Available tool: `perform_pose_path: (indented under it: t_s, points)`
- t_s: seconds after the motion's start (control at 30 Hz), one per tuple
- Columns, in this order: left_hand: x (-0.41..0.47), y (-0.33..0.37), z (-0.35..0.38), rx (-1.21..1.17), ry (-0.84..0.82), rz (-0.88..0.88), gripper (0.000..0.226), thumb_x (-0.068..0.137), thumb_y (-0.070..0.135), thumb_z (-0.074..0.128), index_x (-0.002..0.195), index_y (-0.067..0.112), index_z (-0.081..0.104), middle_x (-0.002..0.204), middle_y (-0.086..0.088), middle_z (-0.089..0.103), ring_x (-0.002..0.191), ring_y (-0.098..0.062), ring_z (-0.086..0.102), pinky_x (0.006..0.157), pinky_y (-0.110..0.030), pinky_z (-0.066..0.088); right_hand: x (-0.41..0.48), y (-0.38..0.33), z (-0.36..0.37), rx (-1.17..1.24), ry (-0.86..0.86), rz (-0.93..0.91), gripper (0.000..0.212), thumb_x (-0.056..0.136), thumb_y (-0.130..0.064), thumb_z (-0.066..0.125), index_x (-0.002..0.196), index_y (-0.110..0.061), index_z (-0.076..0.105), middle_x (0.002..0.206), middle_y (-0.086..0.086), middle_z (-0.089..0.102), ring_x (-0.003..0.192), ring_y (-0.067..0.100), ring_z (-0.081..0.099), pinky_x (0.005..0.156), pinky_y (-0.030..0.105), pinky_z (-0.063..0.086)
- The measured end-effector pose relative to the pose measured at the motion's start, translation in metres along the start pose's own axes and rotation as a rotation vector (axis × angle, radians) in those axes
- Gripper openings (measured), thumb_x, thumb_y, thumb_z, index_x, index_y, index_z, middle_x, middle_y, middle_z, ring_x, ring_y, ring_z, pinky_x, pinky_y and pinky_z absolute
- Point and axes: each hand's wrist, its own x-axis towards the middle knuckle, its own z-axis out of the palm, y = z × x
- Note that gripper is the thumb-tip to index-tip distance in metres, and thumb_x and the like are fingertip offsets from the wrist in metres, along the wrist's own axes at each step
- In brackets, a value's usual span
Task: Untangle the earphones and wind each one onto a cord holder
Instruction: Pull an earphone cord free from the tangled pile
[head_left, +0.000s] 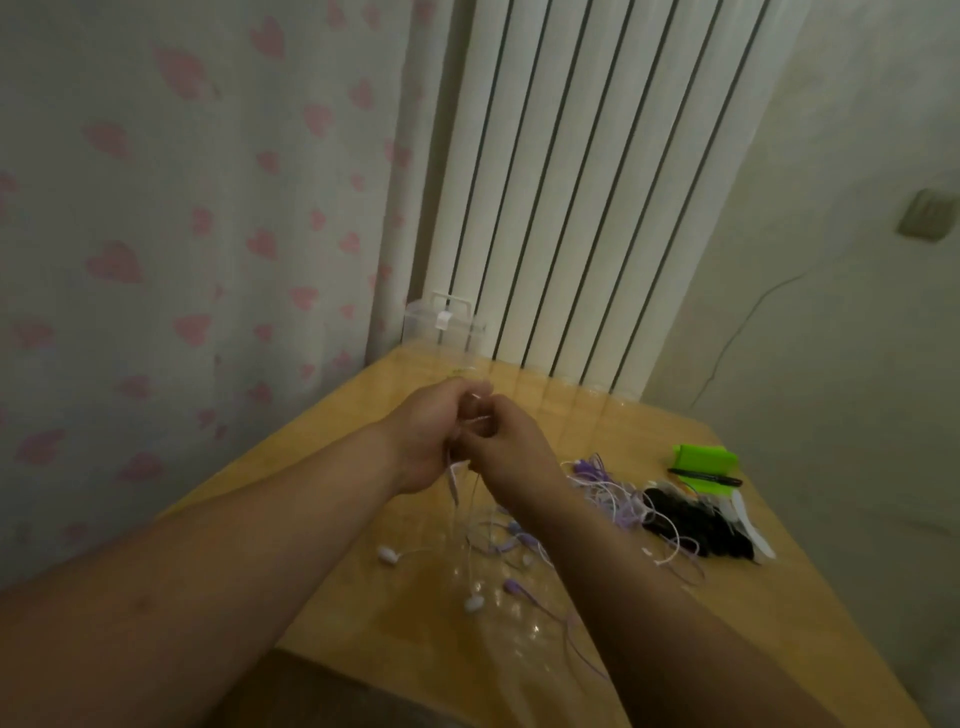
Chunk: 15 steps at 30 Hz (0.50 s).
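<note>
My left hand (428, 431) and my right hand (506, 447) are raised together above the wooden table (363, 597), fingers curled and pinching a thin white earphone cord (457, 488) that hangs down between them. Its white earbuds (474, 603) lie on the table below. A tangle of purple and white earphones (613, 499) lies to the right of my right wrist, with purple earbuds (514, 586) strewn near the white ones. Whether a cord holder sits inside my fingers is hidden.
A clear plastic box (441, 325) stands at the table's far corner by the white radiator (571, 182). A green object (704, 460), a black pen (704, 477), a black bundle (696, 525) and a white strip (750, 525) lie at the right. A heart-print curtain (182, 234) hangs left.
</note>
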Motion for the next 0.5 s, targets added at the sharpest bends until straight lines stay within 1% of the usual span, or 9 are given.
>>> perform_pose_path:
  t_s: [0.07,0.13,0.2,0.23,0.27,0.33,0.4,0.47,0.5]
  points:
    - [0.003,-0.004,0.004,0.021,-0.042,-0.019,0.025,0.097,0.03,0.058,0.115,0.014,0.057,0.1,-0.012,0.052,0.079,-0.018,0.057,0.067,-0.032,0.046,-0.001,0.002,-0.005,0.061,0.022,0.086,0.026,0.089,-0.007,0.069,0.112,-0.016,0.059,0.1,0.007,0.071,0.086,0.017,0.07,0.064,0.028,0.056]
    - [0.006,-0.01,0.013,0.062,-0.047,-0.028,0.027,0.096,0.033,0.056,0.115,0.014,0.06,0.104,-0.007,0.057,0.086,-0.021,0.057,0.072,-0.035,0.045,-0.007,0.004,-0.014,0.141,0.007,0.139,0.028,0.089,-0.004,0.067,0.114,-0.01,0.059,0.102,0.014,0.07,0.086,0.023,0.071,0.066,0.033,0.06]
    - [0.003,-0.01,0.02,0.185,0.029,-0.017,0.029,0.1,0.035,0.054,0.118,0.016,0.068,0.119,-0.001,0.067,0.103,-0.023,0.062,0.081,-0.038,0.046,-0.014,0.004,-0.026,0.253,-0.023,0.201,0.023,0.095,-0.006,0.064,0.117,-0.007,0.058,0.102,0.017,0.071,0.085,0.028,0.074,0.073,0.041,0.063]
    - [0.0,-0.008,0.022,0.29,0.077,0.008,0.03,0.103,0.035,0.051,0.119,0.017,0.07,0.12,-0.002,0.067,0.104,-0.023,0.061,0.082,-0.038,0.047,-0.016,0.006,-0.033,0.312,-0.035,0.233,0.018,0.099,-0.009,0.061,0.117,-0.006,0.06,0.098,0.016,0.07,0.081,0.027,0.074,0.07,0.039,0.064]
    - [-0.002,-0.006,0.023,0.401,0.126,0.031,0.032,0.105,0.034,0.048,0.115,0.016,0.072,0.115,-0.005,0.065,0.099,-0.022,0.058,0.08,-0.038,0.046,-0.019,0.008,-0.042,0.354,-0.035,0.273,0.017,0.103,-0.012,0.058,0.117,-0.005,0.062,0.09,0.015,0.068,0.073,0.025,0.071,0.064,0.034,0.062]
    - [-0.007,0.001,0.017,0.585,0.225,0.042,0.037,0.108,0.036,0.042,0.1,0.015,0.072,0.102,-0.005,0.056,0.088,-0.022,0.05,0.072,-0.036,0.043,-0.023,0.016,-0.065,0.374,0.03,0.347,0.018,0.104,-0.013,0.056,0.113,-0.003,0.067,0.076,0.01,0.055,0.06,0.022,0.056,0.052,0.029,0.053]
    - [-0.013,0.007,0.009,0.651,0.281,0.043,0.041,0.109,0.038,0.039,0.086,0.015,0.065,0.094,-0.005,0.051,0.085,-0.023,0.047,0.071,-0.035,0.039,-0.027,0.033,-0.089,0.388,0.129,0.382,0.015,0.101,-0.01,0.055,0.104,-0.001,0.066,0.07,0.007,0.042,0.052,0.016,0.038,0.04,0.025,0.036]
    - [-0.019,0.012,0.003,0.655,0.321,0.053,0.039,0.107,0.035,0.041,0.077,0.017,0.056,0.085,-0.005,0.047,0.077,-0.022,0.043,0.07,-0.035,0.034,-0.036,0.05,-0.111,0.411,0.184,0.406,0.015,0.101,-0.008,0.052,0.096,-0.003,0.066,0.063,0.002,0.034,0.048,0.013,0.026,0.038,0.023,0.021]
    - [-0.023,0.014,0.001,0.67,0.326,0.065,0.037,0.106,0.033,0.043,0.074,0.017,0.052,0.084,-0.007,0.046,0.076,-0.022,0.041,0.069,-0.035,0.032,-0.042,0.059,-0.123,0.389,0.187,0.401,0.018,0.101,-0.009,0.051,0.093,-0.005,0.066,0.061,0.001,0.031,0.047,0.012,0.024,0.04,0.024,0.018]
